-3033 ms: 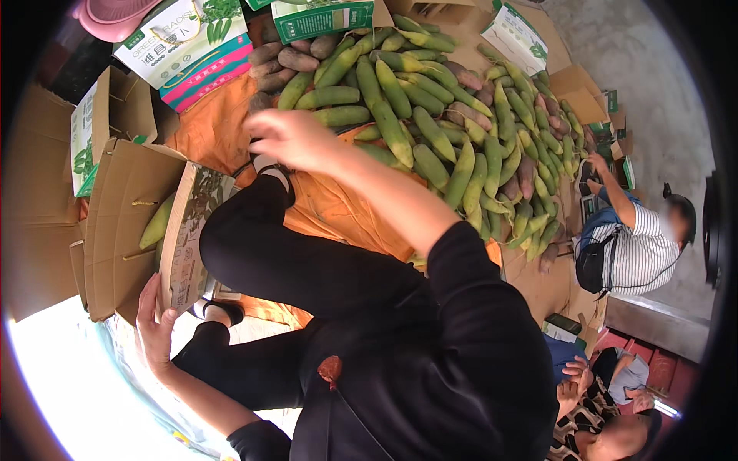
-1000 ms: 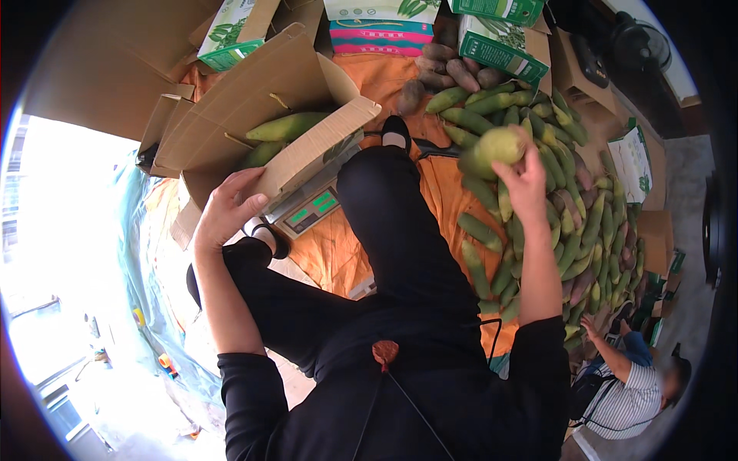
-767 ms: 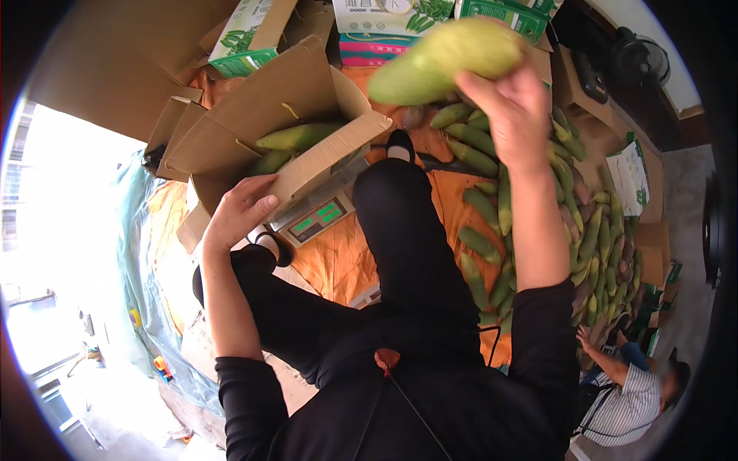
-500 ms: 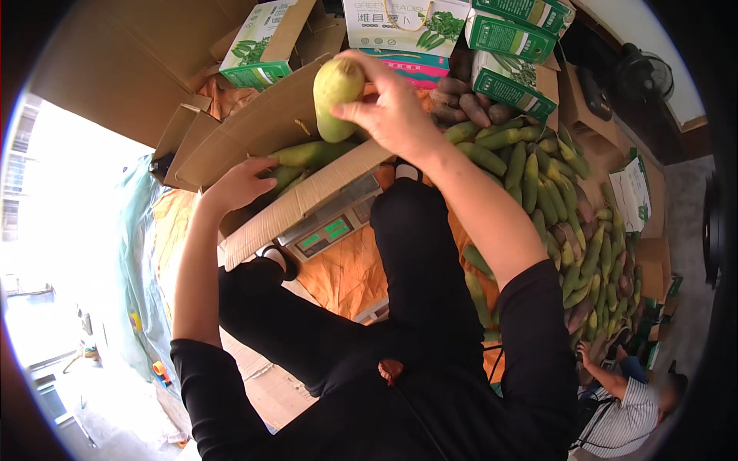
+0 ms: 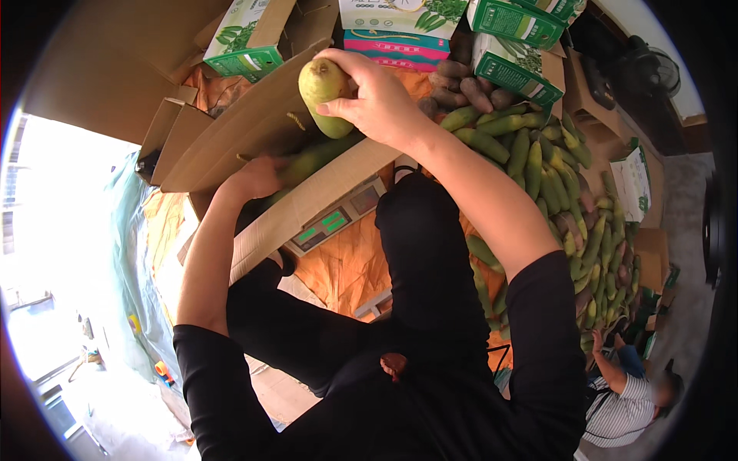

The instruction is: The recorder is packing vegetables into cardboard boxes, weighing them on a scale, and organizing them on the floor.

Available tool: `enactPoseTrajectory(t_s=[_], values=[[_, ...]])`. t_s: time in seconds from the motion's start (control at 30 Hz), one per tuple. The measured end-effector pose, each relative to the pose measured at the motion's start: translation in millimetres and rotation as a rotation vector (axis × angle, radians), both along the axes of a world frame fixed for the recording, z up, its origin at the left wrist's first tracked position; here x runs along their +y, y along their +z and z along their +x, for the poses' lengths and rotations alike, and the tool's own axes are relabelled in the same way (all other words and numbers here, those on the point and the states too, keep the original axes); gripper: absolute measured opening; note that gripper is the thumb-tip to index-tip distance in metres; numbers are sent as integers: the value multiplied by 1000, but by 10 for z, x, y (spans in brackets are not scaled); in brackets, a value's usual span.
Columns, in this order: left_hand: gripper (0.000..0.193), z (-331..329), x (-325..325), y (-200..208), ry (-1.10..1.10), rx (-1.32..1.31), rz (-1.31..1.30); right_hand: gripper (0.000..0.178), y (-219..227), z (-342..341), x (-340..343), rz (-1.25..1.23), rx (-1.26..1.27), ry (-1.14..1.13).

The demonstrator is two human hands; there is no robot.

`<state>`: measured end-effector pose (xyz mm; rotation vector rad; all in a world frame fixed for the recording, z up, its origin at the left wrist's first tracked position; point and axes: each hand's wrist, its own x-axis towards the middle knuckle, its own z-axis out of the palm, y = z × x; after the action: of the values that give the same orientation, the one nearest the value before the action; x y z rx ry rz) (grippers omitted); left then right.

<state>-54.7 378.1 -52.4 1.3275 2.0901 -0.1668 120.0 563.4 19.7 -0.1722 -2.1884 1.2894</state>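
Note:
A pale green radish (image 5: 327, 96) is in my right hand (image 5: 380, 100), gripped between thumb and fingers above an open cardboard box (image 5: 307, 203). My left hand (image 5: 255, 178) reaches down inside the box, against a darker green radish (image 5: 315, 159) lying there. Its fingers are blurred and partly hidden, so I cannot tell whether they grip that radish. Under the box stands a digital scale (image 5: 334, 223) with lit green displays.
To the right lies a large heap of green radishes (image 5: 557, 180), with reddish-brown roots (image 5: 477, 94) at its far end. Printed cartons (image 5: 246, 42) stand behind. A fan (image 5: 646, 69) is at the far right. Another person (image 5: 630, 403) is at the lower right.
My right hand and its radish have shifted slightly left. My left hand has gone deeper into the box, from spread fingers to blurred ones. The whole view has shifted a little.

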Motion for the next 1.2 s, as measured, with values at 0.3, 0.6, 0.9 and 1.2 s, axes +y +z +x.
enactPoseTrajectory(t_s=[0.3,0.6,0.9,1.2], values=[[52,130,-213,-58,-7,15,30,61,-265,-478,-483,781,-537,88],[43,137,-746,873,500,-72,485,40,347,105,-80,121,-171,-56],[29,226,-1398,790,987,-20,1036,18,-267,550,365,-470,-162,-302],[28,258,-1271,755,974,-42,1051,17,-336,639,526,-480,-240,-389]])
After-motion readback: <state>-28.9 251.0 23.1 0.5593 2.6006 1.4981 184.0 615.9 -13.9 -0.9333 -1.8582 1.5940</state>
